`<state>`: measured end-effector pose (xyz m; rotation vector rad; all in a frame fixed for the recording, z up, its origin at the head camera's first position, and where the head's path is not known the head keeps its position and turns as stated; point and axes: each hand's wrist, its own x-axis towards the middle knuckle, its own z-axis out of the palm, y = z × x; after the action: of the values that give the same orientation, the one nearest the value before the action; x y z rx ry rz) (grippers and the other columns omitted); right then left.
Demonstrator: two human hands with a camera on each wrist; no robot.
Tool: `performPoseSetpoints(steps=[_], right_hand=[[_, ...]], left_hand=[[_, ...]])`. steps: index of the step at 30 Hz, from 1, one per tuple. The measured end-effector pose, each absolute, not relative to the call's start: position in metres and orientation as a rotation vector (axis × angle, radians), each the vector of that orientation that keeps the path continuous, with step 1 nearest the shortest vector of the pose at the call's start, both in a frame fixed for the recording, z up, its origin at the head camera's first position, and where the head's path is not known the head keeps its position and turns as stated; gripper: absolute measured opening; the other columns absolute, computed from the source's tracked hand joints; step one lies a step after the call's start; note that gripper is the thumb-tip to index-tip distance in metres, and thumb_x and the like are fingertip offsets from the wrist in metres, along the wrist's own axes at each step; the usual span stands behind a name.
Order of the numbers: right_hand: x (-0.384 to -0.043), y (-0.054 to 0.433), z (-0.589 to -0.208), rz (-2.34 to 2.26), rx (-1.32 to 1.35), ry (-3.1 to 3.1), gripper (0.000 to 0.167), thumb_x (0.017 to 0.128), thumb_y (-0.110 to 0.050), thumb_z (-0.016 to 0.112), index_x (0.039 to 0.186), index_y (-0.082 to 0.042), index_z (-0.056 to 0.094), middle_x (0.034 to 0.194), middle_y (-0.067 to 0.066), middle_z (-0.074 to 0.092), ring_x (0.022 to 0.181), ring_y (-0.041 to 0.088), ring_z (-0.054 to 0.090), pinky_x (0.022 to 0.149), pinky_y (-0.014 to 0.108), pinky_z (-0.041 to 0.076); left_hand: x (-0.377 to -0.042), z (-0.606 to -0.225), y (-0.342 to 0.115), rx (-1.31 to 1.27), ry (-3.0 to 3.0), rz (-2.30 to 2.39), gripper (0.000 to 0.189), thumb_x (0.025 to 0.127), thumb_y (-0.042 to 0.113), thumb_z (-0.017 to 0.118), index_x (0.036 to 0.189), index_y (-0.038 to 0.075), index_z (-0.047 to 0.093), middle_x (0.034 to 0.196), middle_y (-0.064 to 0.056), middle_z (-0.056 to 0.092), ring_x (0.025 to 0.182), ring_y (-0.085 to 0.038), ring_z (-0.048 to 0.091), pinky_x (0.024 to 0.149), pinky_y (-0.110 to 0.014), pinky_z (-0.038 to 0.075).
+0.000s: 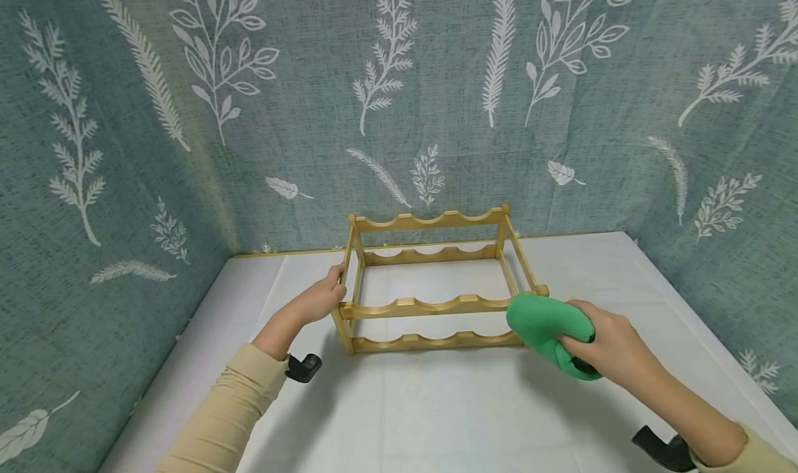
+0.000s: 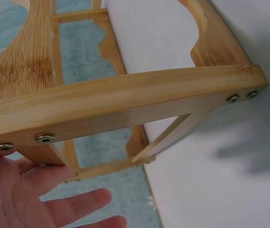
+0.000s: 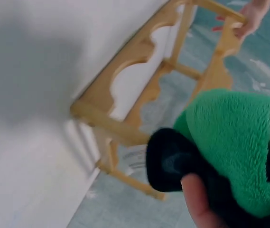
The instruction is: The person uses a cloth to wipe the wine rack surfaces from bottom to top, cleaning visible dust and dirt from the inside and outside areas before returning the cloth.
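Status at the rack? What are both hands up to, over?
Left hand holding rack, left side. Right hand gripping green fuzzy thing near rack's right front corner. Rack upright; no obstruction seen.

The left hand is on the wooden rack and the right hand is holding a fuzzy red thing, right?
Not quite: the fuzzy thing in the right hand is green, not red, as the head view shows. The left hand is on the wooden rack.

Rack [image 1: 406,308] partly behind green item [image 1: 544,318]
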<state>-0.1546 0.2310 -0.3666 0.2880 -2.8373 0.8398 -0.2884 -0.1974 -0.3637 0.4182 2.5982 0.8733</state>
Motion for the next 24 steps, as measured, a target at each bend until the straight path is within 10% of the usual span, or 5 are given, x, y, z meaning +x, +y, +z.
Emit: performPoseSetpoints(steps=[24], right_hand=[[-0.197,0.009,-0.379,1.159,0.873,-2.718,0.038,0.081,-0.021,0.068,0.115,-0.009,0.057,0.097,0.004,0.063,0.079,0.015,0.057,0.063,0.024,0.046]], left_hand=[[-0.288,-0.364,-0.196,0.394,2.61,0.907,0.057,0.094,0.014,0.02,0.145,-0.003,0.001,0.147,-0.03,0.011,0.133,-0.043,0.02,0.104,-0.054,0.024]])
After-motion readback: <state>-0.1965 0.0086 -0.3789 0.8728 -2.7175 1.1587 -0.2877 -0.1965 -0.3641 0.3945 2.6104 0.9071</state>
